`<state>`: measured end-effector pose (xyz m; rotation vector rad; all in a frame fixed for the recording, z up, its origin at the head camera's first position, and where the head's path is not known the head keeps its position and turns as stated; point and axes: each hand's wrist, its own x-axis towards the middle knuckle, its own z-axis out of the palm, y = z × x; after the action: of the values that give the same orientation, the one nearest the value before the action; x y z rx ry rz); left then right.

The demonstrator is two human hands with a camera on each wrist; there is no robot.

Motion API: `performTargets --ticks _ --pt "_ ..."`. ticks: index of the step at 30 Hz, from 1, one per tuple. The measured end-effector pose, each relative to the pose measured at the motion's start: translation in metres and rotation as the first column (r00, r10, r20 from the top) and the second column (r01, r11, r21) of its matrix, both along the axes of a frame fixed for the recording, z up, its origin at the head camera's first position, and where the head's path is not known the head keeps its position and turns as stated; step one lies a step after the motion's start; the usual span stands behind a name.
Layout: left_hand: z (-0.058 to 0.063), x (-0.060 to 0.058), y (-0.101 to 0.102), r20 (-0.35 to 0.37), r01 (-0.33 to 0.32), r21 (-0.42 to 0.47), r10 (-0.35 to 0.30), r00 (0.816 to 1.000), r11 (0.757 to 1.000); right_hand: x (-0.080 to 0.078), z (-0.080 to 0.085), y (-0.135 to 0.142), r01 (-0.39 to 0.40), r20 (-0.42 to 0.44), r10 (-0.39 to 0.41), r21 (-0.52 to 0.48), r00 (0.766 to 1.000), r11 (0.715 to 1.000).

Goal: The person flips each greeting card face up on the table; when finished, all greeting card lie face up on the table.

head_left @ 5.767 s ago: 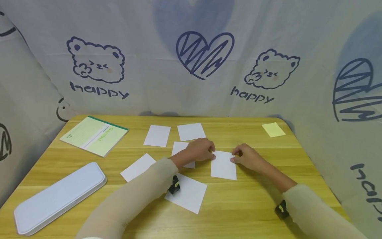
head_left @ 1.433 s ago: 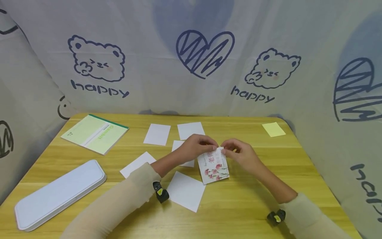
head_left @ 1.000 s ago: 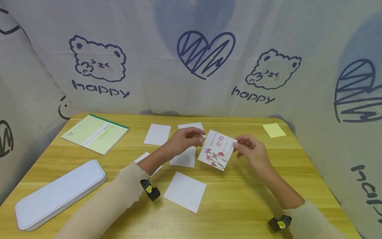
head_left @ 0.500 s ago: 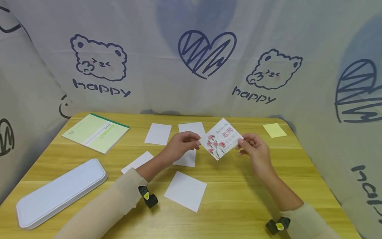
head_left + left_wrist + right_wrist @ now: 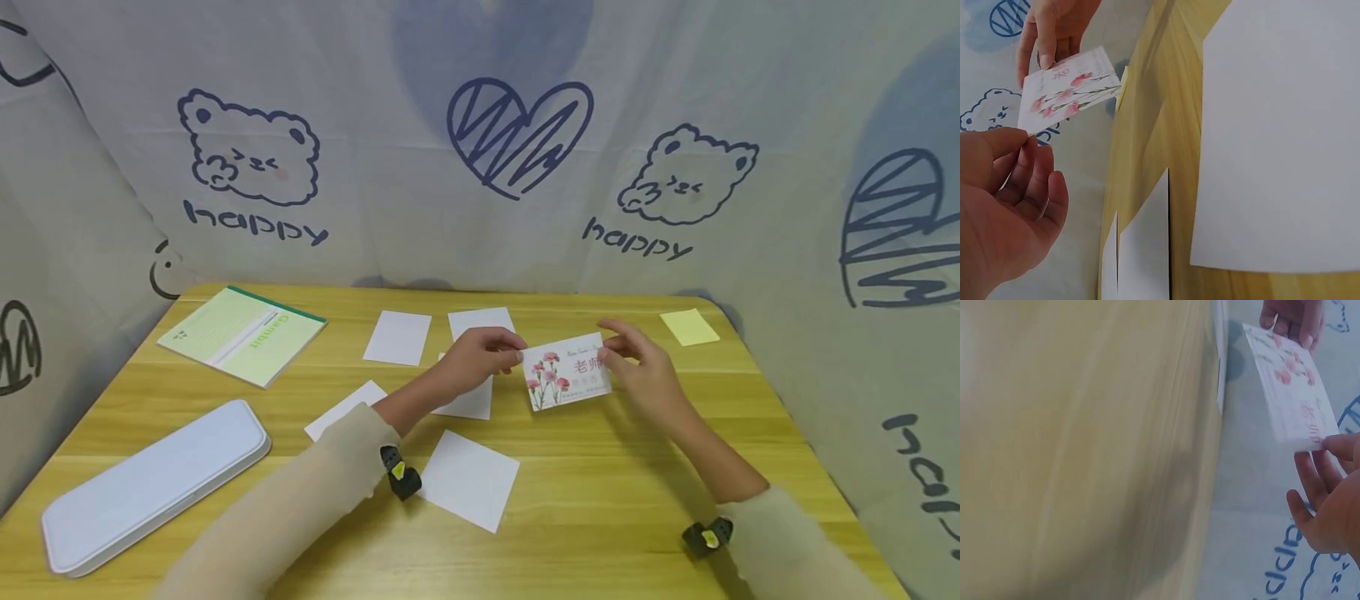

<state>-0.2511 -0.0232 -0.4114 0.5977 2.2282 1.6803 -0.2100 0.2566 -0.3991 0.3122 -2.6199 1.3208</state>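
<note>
Pinched above the table (image 5: 600,500) — a flowered card (image 5: 562,379), gripped by the left hand (image 5: 480,360) at ten o'clock and the right hand (image 5: 643,371) near two. Possible fault — bending or slipping, from uneven fingertip pull.

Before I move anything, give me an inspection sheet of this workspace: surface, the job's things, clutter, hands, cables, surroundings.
Surface: wood-grain table, light-coloured.
Job's things: flower-printed card, printed side up, held off the table; its smallest print is too blurred to read.
Clutter: five white sheets, a closed white case, a green-edged notepad and a yellow paper note at the far right.
Hands: left hand pinches one end of the card; right hand pinches the opposite end.
Cables: nothing seen.
Surroundings: pale cloth with bear, heart and "happy" drawings behind and at both sides.
</note>
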Motion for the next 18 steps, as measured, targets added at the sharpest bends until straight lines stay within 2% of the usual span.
performTargets --ticks 3,9,13,18 --pt "-0.002 -0.008 0.008 0.004 0.016 -0.034 -0.016 1.000 0.999 -0.009 -0.003 0.009 0.004 -0.019 -0.003 0.058 1.000 0.998" --pt "-0.009 -0.029 0.022 -0.003 0.028 -0.081 -0.028 1.000 0.996 -0.031 -0.010 0.020 0.010 -0.022 -0.008 0.099 1.000 0.995" --pt "-0.014 -0.045 0.032 -0.034 0.018 -0.146 -0.023 0.999 0.989 -0.046 -0.016 0.027 0.019 0.004 -0.020 0.119 1.000 0.993" --pt "-0.022 -0.067 0.047 -0.108 0.009 -0.250 -0.037 0.993 0.968 -0.066 -0.028 0.039 0.037 0.032 -0.042 0.126 0.999 0.991"
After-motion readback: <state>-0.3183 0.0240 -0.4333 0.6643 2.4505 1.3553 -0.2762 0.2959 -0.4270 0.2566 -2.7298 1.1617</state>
